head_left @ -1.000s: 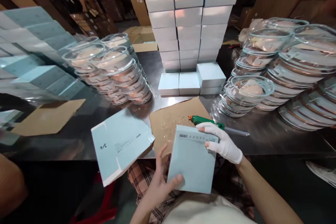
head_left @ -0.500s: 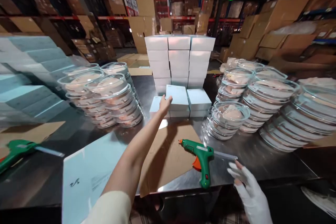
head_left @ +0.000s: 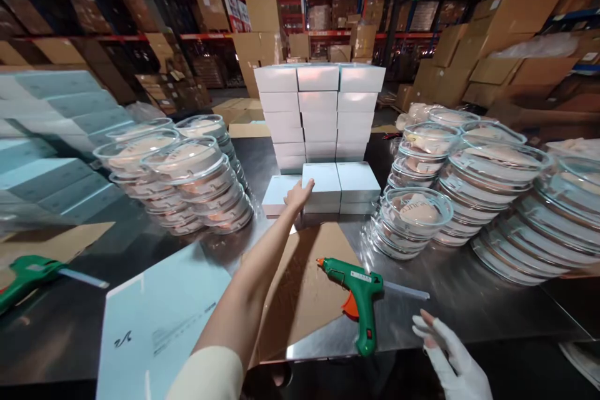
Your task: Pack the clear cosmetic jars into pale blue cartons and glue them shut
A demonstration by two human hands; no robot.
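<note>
My left hand (head_left: 299, 194) reaches forward to the left edge of a pale blue box (head_left: 321, 178) stacked on another in the middle of the table. Its fingers lie against that side, partly hidden, and look apart rather than wrapped round it. The box stands flush with another pale blue box (head_left: 359, 178) on its right. A lower pale blue box (head_left: 276, 190) lies to the left of the hand. My right hand (head_left: 447, 353), in a white glove with some fingertips bare, hovers open and holds nothing. Nearest to it is a green glue gun (head_left: 363, 294) with a clear glue stick (head_left: 405, 290).
Stacks of clear lidded round containers stand left (head_left: 197, 181) and right (head_left: 415, 219). White boxes (head_left: 319, 109) rise at the back. Cardboard (head_left: 304, 287) and a flat pale blue box (head_left: 154, 319) lie in front. Another green glue gun (head_left: 32, 278) sits at far left.
The upper middle box has shifted slightly nearer and now meets the box on its right. My left hand has moved along with it. My right hand stays low at the right.
</note>
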